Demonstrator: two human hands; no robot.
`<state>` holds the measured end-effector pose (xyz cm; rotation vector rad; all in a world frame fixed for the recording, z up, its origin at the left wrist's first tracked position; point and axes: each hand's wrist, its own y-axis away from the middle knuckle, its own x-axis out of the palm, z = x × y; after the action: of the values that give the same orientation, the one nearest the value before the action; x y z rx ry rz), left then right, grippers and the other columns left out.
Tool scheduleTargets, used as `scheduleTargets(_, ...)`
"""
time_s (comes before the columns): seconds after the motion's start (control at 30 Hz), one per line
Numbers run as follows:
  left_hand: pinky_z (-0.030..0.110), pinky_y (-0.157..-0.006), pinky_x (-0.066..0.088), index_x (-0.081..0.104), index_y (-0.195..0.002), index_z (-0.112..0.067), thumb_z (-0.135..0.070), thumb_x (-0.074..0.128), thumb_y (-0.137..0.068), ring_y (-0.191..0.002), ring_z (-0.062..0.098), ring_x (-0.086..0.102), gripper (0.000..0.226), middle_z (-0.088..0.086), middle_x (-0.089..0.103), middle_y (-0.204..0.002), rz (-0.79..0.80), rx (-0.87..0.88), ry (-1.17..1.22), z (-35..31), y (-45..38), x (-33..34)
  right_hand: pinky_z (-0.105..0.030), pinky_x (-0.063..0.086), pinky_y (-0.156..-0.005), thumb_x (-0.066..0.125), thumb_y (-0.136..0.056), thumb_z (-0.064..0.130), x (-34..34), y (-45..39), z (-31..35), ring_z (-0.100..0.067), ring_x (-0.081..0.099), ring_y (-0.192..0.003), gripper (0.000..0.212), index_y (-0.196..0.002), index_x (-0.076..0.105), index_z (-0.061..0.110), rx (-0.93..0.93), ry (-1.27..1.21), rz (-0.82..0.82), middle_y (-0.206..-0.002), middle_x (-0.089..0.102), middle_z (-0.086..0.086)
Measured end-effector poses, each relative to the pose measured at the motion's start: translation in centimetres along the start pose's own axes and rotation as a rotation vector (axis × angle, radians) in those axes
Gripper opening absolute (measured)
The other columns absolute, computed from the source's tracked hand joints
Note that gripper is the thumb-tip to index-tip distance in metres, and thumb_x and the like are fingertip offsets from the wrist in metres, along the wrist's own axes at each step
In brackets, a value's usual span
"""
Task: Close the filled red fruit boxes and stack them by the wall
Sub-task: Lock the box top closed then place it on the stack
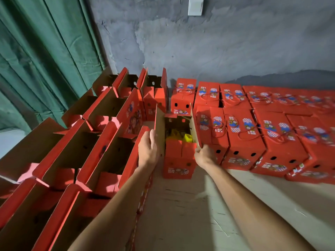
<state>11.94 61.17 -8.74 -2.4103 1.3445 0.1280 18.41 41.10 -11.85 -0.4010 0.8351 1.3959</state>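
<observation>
Left hand (148, 148) is pressing flat and right hand (204, 154) is pinching the stiff cardboard flaps of a likely heavy fruit-filled red box (178, 158).

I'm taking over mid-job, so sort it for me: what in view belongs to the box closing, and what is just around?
Job: open box with yellow netting inside, left hand and right hand on its flaps; closed boxes by the wall; open boxes on the left.

Around: green curtain; wall switch; cardboard floor sheet.

both arms fwd; left grip (147, 148) fingers straight, right grip (204, 154) pinching.
</observation>
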Motion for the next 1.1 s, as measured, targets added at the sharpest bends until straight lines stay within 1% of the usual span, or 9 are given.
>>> scheduleTargets(0.1,0.030,-0.052,0.043,0.049,-0.073,-0.006,-0.053,0.037,-0.108,-0.055,0.015,0.046,0.060,0.003,0.049,-0.063,0.104,-0.125,0.169,-0.9,0.8,0.9,-0.037,0.053,-0.080,0.060,-0.102,0.027,-1.4,1.3,-2.3,-0.039,0.067,-0.106,0.034,-0.124,0.062,0.002,0.039,-0.032,0.043,-0.120,0.068,-0.020)
scheduleTargets(0.17,0.040,-0.070,0.053,0.057,-0.081,-0.009,-0.042,0.045,-0.108,-0.073,0.021,0.058,0.044,0.005,0.060,-0.079,0.114,-0.085,0.001,-1.2,1.6,1.2,-0.045,0.061,-0.079,0.064,-0.100,0.030,-2.5,2.3,-4.2,-0.037,0.069,-0.095,0.036,-0.122,0.058,0.002,0.065,-0.111,0.084,-0.112,0.065,-0.016)
scheduleTargets(0.27,0.043,-0.101,0.046,0.063,-0.106,-0.012,-0.026,0.056,-0.103,-0.109,0.022,0.053,0.015,0.005,0.058,-0.110,0.107,-0.012,-0.156,-1.5,3.1,1.9,-0.041,0.064,-0.066,0.070,-0.097,0.030,-4.8,4.1,-7.5,-0.025,0.067,-0.079,0.034,-0.116,0.053,0.008,0.093,-0.209,0.116,-0.104,0.062,-0.007)
scheduleTargets(0.47,0.039,-0.121,0.028,0.072,-0.116,-0.011,-0.026,0.069,-0.096,-0.143,0.026,0.038,0.025,0.010,0.054,-0.145,0.118,0.029,-0.260,-4.2,7.9,4.3,-0.022,0.043,-0.045,0.085,-0.083,0.036,-10.4,5.3,-14.4,-0.014,0.061,-0.053,0.035,-0.096,0.075,0.004,0.006,-0.176,0.003,-0.064,0.066,0.000)
scheduleTargets(0.63,0.042,-0.117,0.025,0.075,-0.077,-0.016,-0.031,0.057,-0.094,-0.130,0.027,0.050,0.029,0.001,0.072,-0.109,0.203,0.154,-0.618,-7.3,13.0,9.0,-0.043,0.065,-0.068,0.084,-0.085,0.023,-15.8,5.3,-19.9,-0.024,0.075,-0.083,0.034,-0.110,0.073,0.003,0.013,-0.344,0.138,-0.094,0.076,-0.013)
scheduleTargets(0.77,0.046,-0.119,0.025,0.033,-0.045,-0.015,-0.027,0.046,-0.079,-0.075,0.023,0.048,0.038,-0.002,0.048,-0.051,0.161,0.187,-0.700,-11.1,18.6,14.0,-0.035,0.063,-0.059,0.083,-0.086,0.023,-21.6,5.0,-25.4,-0.019,0.075,-0.080,0.033,-0.113,0.073,0.006,-0.023,-0.325,0.165,-0.093,0.076,-0.010)
scheduleTargets(0.9,0.039,-0.085,0.050,0.050,-0.042,-0.009,-0.024,0.052,-0.076,-0.051,0.035,0.050,0.038,0.007,0.056,-0.044,0.252,0.252,-0.753,-14.7,25.4,20.3,-0.037,0.056,-0.057,0.085,-0.082,0.034,-27.6,4.2,-31.1,-0.026,0.070,-0.064,0.029,-0.091,0.076,0.008,-0.036,-0.139,0.010,-0.072,0.073,-0.008)
scheduleTargets(0.97,0.035,-0.070,0.047,0.062,-0.051,-0.006,-0.031,0.049,-0.079,-0.054,0.038,0.059,0.039,0.011,0.063,-0.052,0.323,0.219,-0.810,-16.6,28.6,23.5,-0.032,0.049,-0.057,0.086,-0.080,0.037,-30.2,3.8,-33.3,-0.024,0.069,-0.064,0.032,-0.090,0.079,0.008,-0.057,-0.066,-0.063,-0.068,0.072,-0.005)
scheduleTargets(1.1,0.031,-0.055,0.035,0.072,-0.072,-0.011,-0.040,0.042,-0.083,-0.066,0.037,0.066,0.044,0.012,0.069,-0.068,0.428,0.158,-0.863,-20.1,34.6,29.0,-0.031,0.049,-0.071,0.085,-0.080,0.038,-33.5,3.2,-35.8,-0.028,0.072,-0.088,0.035,-0.105,0.078,0.014,-0.038,-0.080,-0.151,-0.095,0.078,-0.010)
